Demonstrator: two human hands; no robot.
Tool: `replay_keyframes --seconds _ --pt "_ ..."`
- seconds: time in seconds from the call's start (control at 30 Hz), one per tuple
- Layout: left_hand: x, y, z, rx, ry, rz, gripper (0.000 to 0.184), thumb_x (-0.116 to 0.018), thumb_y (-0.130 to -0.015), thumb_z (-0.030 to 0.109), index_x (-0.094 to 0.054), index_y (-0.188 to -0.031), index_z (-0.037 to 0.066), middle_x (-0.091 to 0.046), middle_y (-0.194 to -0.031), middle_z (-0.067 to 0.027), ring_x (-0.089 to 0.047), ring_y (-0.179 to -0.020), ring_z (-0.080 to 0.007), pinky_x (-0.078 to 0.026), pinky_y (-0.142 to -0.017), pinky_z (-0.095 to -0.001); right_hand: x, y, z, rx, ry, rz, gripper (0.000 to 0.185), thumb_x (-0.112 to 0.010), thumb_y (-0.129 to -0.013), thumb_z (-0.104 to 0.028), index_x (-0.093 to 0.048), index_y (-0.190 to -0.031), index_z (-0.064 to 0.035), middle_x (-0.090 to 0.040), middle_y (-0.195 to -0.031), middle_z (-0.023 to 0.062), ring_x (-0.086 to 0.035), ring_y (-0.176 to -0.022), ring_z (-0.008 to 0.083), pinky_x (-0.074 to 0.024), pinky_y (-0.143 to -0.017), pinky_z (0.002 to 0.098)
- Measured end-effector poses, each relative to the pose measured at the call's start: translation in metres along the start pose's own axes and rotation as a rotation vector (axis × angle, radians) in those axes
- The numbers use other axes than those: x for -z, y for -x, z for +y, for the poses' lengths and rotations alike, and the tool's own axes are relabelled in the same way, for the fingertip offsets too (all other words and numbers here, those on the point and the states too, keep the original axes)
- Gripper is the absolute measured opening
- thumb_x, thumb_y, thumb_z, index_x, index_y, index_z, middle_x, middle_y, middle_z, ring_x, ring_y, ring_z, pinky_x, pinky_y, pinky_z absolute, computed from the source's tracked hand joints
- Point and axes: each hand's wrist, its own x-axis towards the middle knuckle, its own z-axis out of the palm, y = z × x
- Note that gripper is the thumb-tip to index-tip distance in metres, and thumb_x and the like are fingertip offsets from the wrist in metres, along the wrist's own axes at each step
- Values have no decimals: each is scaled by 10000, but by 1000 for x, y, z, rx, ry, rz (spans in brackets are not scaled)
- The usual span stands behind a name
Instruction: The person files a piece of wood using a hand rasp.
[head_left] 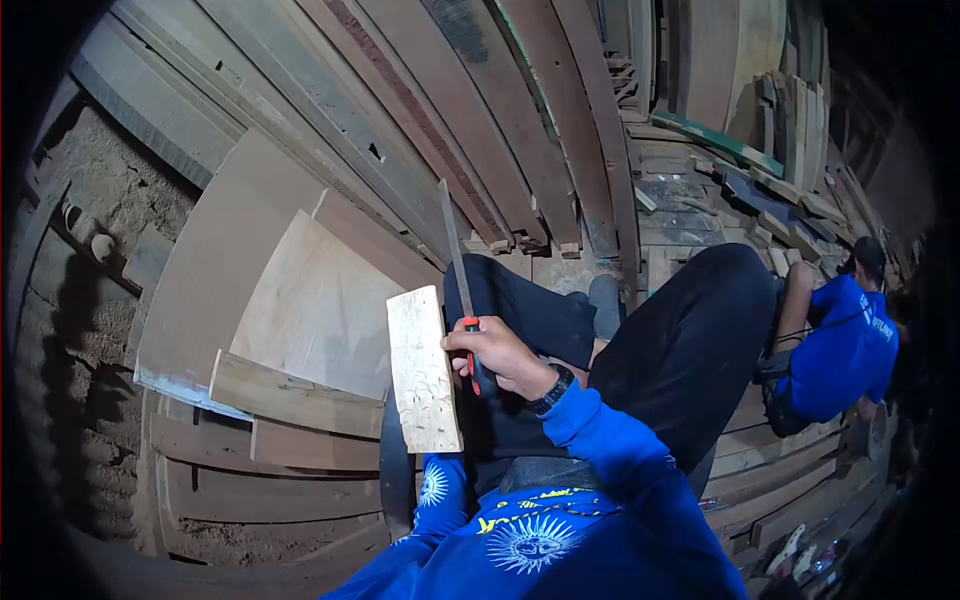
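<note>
A pale, rough-edged wooden board (424, 370) stands upright over my lap, its face marked with small dark nicks. My right hand (497, 356) is closed around the red and black handle of a long, narrow metal file (455, 245), whose blade points up and away from me. The thumb of that hand lies close to the board's right edge. My left hand is hidden behind the board; only the blue sleeve (438, 490) shows below it.
Long planks (480, 110) lean ahead of me. Wide panels (310, 300) stand at the left. Another person in a blue shirt (840, 345) sits at the right, near scattered wood offcuts (790, 215). Slats (770, 490) lie at the lower right.
</note>
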Motion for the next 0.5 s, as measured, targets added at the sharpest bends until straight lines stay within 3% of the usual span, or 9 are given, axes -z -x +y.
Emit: replay_keyframes --seconds 0.5 --pt "4 6 4 12 -25 -15 546 -684 -945 154 -487 -1425 -20 -595 -1343 -138 -549 -1236 -207 -478 -1005 -351 -1 5 -5 -6 -18 -12 143 -695 -905 -148 -631 -827 -46 -615 -760 20 -582 -622 88 -468 -549 236"
